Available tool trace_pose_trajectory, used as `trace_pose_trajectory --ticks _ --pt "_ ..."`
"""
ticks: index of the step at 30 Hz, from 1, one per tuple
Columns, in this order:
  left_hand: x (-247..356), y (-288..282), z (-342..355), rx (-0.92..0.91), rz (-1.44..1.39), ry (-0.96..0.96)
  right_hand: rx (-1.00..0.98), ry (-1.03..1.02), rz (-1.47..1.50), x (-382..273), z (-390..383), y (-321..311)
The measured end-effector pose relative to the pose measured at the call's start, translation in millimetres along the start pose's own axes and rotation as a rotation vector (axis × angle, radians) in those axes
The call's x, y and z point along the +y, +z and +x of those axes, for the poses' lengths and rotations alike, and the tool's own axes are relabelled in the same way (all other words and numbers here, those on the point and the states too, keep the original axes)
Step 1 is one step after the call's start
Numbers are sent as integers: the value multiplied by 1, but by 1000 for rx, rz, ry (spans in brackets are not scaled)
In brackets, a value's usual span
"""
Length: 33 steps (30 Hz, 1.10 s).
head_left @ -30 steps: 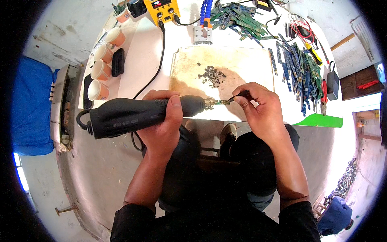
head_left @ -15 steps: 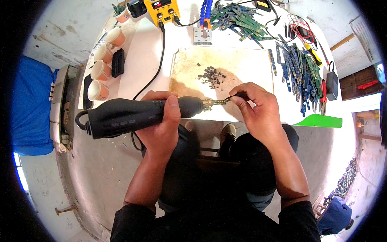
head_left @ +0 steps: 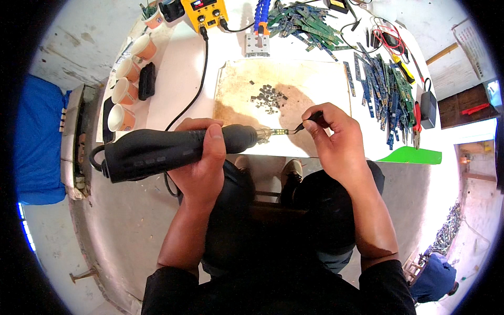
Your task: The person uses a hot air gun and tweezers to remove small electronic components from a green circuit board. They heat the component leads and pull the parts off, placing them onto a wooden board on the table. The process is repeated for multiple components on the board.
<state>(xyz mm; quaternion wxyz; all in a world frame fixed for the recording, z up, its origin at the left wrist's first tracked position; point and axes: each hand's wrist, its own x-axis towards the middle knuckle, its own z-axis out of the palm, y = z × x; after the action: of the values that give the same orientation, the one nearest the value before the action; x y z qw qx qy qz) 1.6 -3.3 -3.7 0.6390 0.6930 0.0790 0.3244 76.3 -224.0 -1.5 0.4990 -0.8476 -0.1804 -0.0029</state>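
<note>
Room: pale, scuffed walls around us, a blue cloth [head_left: 42, 142] hanging off to the left; bright light pours over the white table [head_left: 176, 63].
Left hand: the left hand [head_left: 202, 149] is wrapped firmly round a fat black handpiece [head_left: 157, 149], its metal nozzle [head_left: 262, 135] pointing rightward; well apart from the other hand, mind you.
Right hand: over on the other side, the right hand [head_left: 336, 139] pinches a thin dark tool [head_left: 300, 127] between thumb and forefinger; its tip comes right in to the work.
Board strip: here is the board strip [head_left: 280, 132], up between nozzle and tool tip, near the front edge of the stained mat [head_left: 231, 79]; whether the tip grips it or only touches it, I cannot tell from here.
Heat: doing this well, I'd judge, means a steady left wrist, warmth spread evenly along the strip, a light touch from the tip rather than a pry; fingertips are best well back from the nozzle.
Looks: narrow and short, greenish, with pale, shiny patches along its face; too small to read finer detail.
Dark bits: behind it on the mat, a loose scatter of small dark parts [head_left: 269, 98]; tiny, blocky, some spread apart.
</note>
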Motion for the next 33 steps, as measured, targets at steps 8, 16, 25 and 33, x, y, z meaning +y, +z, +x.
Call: trace_pose_trajectory --ticks 8,16,25,33 --pt "0 0 0 6 24 2 10 -69 -8 1 2 4" --pt "1 1 0 5 135 6 -38 -146 -17 1 2 10" --pt "1 0 2 31 34 6 -42 -184 18 1 1 14" --pt "0 0 2 5 23 19 -28 -231 -11 -1 1 17"
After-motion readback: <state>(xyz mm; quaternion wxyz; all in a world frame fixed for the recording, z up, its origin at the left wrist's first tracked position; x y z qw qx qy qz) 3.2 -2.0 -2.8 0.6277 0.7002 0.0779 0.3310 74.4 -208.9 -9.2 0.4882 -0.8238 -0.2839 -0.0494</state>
